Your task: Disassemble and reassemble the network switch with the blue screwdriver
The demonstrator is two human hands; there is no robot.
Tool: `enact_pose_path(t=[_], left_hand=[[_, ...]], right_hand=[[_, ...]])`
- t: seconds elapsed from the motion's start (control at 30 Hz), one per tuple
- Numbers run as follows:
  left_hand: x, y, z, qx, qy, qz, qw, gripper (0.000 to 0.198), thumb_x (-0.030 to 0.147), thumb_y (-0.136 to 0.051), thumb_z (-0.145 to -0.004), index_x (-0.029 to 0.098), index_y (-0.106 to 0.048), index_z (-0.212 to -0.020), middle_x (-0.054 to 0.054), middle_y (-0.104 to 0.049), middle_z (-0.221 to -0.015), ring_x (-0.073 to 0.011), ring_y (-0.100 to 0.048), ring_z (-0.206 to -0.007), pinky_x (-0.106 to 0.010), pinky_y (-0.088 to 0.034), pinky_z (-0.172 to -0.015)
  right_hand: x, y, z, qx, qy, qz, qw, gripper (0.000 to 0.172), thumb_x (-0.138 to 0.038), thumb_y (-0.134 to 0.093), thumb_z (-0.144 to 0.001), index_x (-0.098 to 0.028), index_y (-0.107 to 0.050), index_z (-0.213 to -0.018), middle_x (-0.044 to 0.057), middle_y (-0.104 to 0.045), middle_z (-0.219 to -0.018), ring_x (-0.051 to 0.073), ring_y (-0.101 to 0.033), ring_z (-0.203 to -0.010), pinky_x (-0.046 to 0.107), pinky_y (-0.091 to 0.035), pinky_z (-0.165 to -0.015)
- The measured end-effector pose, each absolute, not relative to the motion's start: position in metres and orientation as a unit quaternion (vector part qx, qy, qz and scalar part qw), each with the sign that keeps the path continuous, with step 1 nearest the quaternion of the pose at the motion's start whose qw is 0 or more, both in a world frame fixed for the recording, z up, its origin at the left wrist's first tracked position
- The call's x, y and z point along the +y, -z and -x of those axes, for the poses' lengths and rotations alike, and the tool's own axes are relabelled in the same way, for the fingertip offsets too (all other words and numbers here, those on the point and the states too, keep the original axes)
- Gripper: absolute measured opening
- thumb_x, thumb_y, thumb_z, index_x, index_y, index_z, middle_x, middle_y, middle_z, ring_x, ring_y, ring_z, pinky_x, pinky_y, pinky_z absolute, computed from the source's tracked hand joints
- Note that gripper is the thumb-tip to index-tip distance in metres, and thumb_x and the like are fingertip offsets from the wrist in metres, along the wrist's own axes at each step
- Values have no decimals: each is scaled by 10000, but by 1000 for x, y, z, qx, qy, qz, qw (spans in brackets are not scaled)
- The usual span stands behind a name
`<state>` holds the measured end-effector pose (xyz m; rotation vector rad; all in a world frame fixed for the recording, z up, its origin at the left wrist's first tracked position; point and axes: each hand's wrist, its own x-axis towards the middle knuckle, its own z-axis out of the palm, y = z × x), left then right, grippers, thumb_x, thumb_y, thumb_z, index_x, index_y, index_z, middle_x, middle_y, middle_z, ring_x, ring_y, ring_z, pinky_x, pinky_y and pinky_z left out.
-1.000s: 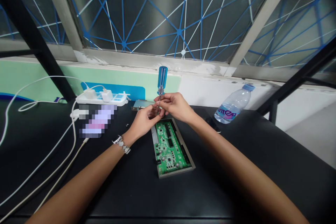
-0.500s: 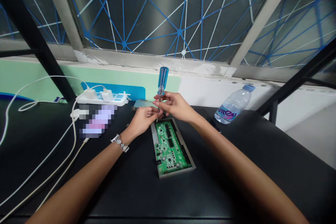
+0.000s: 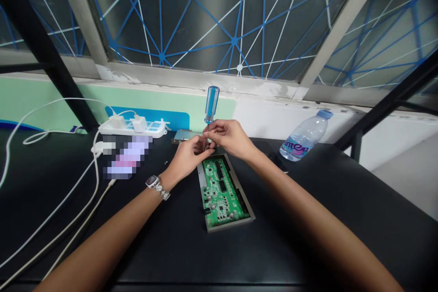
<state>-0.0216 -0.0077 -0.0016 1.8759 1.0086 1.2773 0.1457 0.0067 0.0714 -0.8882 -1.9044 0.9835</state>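
Note:
A screwdriver with a clear blue handle stands nearly upright over the far end of a green circuit board in a shallow metal case. Just below the handle, my right hand pinches the shaft between thumb and fingers. My left hand, with a watch on its wrist, is closed around the shaft lower down, at the case's far left corner. The tip is hidden behind my left thumb, so I cannot tell whether it touches anything.
A metal box-like part lies behind my left hand. To the left are a power strip, white cables and a blurred-out device. A water bottle and a dark flat object are at right. A small bit lies left.
The screwdriver handle has turned a little and risen slightly. My left hand has shifted slightly, and its thumb now covers the tip that showed before. The board has stayed put.

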Motion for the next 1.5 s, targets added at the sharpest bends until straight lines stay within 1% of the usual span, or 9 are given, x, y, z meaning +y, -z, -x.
enact_pose_path(t=[0.1, 0.23, 0.47, 0.63, 0.8, 1.0, 1.13, 1.33, 1.5], left_hand=[[-8, 2, 22, 414, -494, -708, 287, 193, 319, -731, -818, 162, -634, -874, -42, -709, -797, -193, -695, -748, -303, -551, -712], [-8, 1, 21, 402, -517, -680, 330, 173, 308, -729, -816, 153, -652, -818, -43, -720, -778, -192, -703, -736, -283, -543, -677], [-2, 1, 26, 359, -501, -659, 431, 180, 301, -717, -826, 122, -719, -848, -78, -767, -863, -212, -725, -839, -307, -549, -791], [-2, -2, 31, 342, -462, -689, 443, 205, 310, -663, -879, 124, -741, -918, -86, -776, -939, -214, -720, -903, -319, -542, -841], [-2, -4, 29, 319, -440, -705, 455, 227, 280, -590, -928, 110, -725, -996, -106, -770, -1010, -215, -713, -993, -342, -527, -937], [-1, -3, 27, 311, -436, -714, 451, 219, 251, -552, -944, 115, -705, -1024, -107, -764, -1030, -205, -714, -1006, -365, -517, -983], [-3, -2, 25, 316, -443, -721, 428, 206, 255, -568, -933, 123, -704, -1014, -96, -764, -1016, -200, -716, -981, -355, -530, -956], [-6, 0, 25, 367, -503, -700, 351, 138, 263, -686, -850, 141, -717, -907, -60, -766, -878, -193, -727, -813, -304, -574, -773], [-6, -4, 26, 362, -494, -690, 385, 147, 264, -690, -847, 133, -732, -898, -76, -776, -880, -212, -733, -825, -309, -574, -768]], right_hand=[[5, -68, -143, -745, -362, 371, 420, 122, -248, -686, -783, -169, -593, -770, 12, -652, -697, 138, -642, -549, 267, -491, -532], [5, -64, -139, -746, -305, 406, 431, 207, -333, -707, -790, -189, -564, -749, 14, -651, -698, 141, -635, -579, 272, -492, -563], [6, -72, -144, -755, -413, 356, 365, 258, -341, -688, -822, -154, -640, -993, 54, -711, -882, 142, -678, -607, 267, -504, -553], [5, -75, -146, -751, -411, 348, 382, 87, -233, -673, -800, -152, -646, -819, 36, -699, -750, 136, -647, -561, 291, -528, -573], [4, -67, -142, -758, -325, 363, 434, 135, -241, -685, -797, -175, -584, -737, 13, -646, -672, 133, -625, -570, 266, -499, -544], [8, -67, -146, -780, -321, 354, 403, 173, -310, -687, -818, -158, -629, -878, 39, -687, -786, 148, -662, -666, 287, -538, -636], [7, -70, -146, -770, -361, 364, 379, 192, -329, -637, -856, -140, -669, -849, 31, -670, -679, 145, -656, -588, 284, -534, -577], [2, -66, -138, -742, -300, 411, 436, 250, -367, -688, -820, -148, -641, -708, 33, -653, -645, 172, -675, -577, 285, -508, -542], [3, -74, -142, -749, -354, 377, 415, 310, -435, -685, -836, -162, -639, -978, 64, -692, -902, 150, -668, -639, 262, -520, -522]])
